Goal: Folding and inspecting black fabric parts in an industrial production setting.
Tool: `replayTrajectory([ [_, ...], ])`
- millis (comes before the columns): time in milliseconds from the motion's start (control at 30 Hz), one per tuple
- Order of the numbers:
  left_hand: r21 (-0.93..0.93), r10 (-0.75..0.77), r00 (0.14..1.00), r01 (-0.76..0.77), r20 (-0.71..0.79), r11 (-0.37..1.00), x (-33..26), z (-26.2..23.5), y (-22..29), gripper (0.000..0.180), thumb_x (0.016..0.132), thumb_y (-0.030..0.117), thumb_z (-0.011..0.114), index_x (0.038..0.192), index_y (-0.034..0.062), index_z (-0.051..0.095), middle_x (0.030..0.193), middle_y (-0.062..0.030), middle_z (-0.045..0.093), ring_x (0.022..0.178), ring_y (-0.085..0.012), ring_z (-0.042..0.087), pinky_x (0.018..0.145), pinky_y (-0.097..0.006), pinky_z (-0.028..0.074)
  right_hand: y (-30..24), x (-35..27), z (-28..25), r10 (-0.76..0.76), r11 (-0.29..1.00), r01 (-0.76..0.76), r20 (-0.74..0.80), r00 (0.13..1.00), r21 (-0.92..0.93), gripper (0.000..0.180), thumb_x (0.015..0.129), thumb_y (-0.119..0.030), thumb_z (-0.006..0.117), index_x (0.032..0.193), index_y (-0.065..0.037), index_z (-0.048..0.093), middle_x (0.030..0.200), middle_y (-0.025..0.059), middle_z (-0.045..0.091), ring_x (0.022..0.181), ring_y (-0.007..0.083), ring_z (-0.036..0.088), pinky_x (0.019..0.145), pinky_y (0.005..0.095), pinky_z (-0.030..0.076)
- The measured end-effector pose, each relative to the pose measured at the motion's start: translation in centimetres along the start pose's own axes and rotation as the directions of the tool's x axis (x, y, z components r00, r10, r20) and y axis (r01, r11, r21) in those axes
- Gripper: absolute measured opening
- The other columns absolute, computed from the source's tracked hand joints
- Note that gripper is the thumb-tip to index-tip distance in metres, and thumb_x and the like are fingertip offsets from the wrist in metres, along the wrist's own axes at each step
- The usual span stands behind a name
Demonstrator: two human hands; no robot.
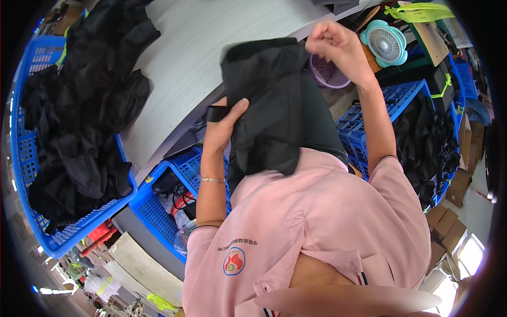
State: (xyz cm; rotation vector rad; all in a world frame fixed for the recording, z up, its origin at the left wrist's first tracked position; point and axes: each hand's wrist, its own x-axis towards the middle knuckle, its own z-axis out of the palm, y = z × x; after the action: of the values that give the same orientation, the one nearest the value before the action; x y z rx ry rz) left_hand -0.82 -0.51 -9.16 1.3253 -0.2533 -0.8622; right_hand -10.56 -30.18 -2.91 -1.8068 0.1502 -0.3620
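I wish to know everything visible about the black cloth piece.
The black cloth piece looks matte and roughly rectangular, with folds, seam-like lines and a crumpled lower end. It extends lengthwise over the dark trousers, its lower end reaching the pink shirt. The left grip holds its left edge, thumb on top; whether the black band there belongs to it is unclear. The right grip is at its upper right corner; contact is unclear. Its top edge is blurred.
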Motion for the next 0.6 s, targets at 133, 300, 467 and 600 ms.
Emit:
replayTrajectory([
  [133, -0.109, 0.025, 0.997, -0.033, -0.073, 0.994, 0.8, 1.0, -0.4, 0.029, 0.092, 0.016, 0.07, 0.116, -0.0006, 0.068, 0.104, -0.0037, 0.07, 0.093, -0.0113, 0.063, 0.084, -0.026, 0.05, 1.9, -1.6, 3.3, 0.029, 0.984, 0.011, -0.223, 0.974, 0.175, 0.021, 0.097, -0.013, 0.062, 0.113, 0.0, 0.059, 0.09, 0.0013, 0.065, 0.076, 0.0044, 0.06, 0.064, 0.0205, 0.046],
  [300, -0.187, 0.062, 0.985, -0.092, -0.161, 0.978, 1.0, 1.1, -2.0, 0.031, 0.092, 0.014, 0.07, 0.119, -0.0002, 0.066, 0.108, -0.0053, 0.069, 0.096, -0.0131, 0.063, 0.087, -0.027, 0.05, 1.6, -6.4, 4.4, 0.219, 0.962, -0.173, -0.214, 0.952, 0.213, 0.04, 0.095, -0.024, 0.067, 0.124, 0.003, 0.059, 0.107, 0.0075, 0.065, 0.09, 0.0111, 0.063, 0.074, 0.027, 0.052],
  [467, -0.122, 0.001, 0.999, -0.007, -0.048, 0.992, -0.2, 3.5, -1.5, 0.033, 0.091, 0.013, 0.071, 0.121, 0.0008, 0.065, 0.114, -0.0079, 0.068, 0.101, -0.0169, 0.065, 0.092, -0.032, 0.052, 5.2, -9.9, 5.8, 0.516, 0.784, -0.465, -0.015, 0.857, 0.412, 0.019, 0.09, -0.024, 0.071, 0.092, -0.006, 0.072, 0.085, -0.0011, 0.066, 0.076, 0.007, 0.056, 0.062, 0.0239, 0.043],
  [600, -0.273, -0.094, 0.995, 0.081, -0.036, 0.959, -0.1, 3.3, -3.0, 0.042, 0.091, 0.016, 0.071, 0.129, 0.0005, 0.059, 0.123, -0.0109, 0.065, 0.112, -0.0234, 0.063, 0.099, -0.037, 0.05, 4.7, -10.4, 5.7, 0.579, 0.479, -0.457, 0.122, 0.806, 0.75, 0.011, 0.081, -0.013, 0.076, 0.077, -0.011, 0.066, 0.068, -0.0046, 0.057, 0.065, 0.0062, 0.051, 0.056, 0.0241, 0.037],
])
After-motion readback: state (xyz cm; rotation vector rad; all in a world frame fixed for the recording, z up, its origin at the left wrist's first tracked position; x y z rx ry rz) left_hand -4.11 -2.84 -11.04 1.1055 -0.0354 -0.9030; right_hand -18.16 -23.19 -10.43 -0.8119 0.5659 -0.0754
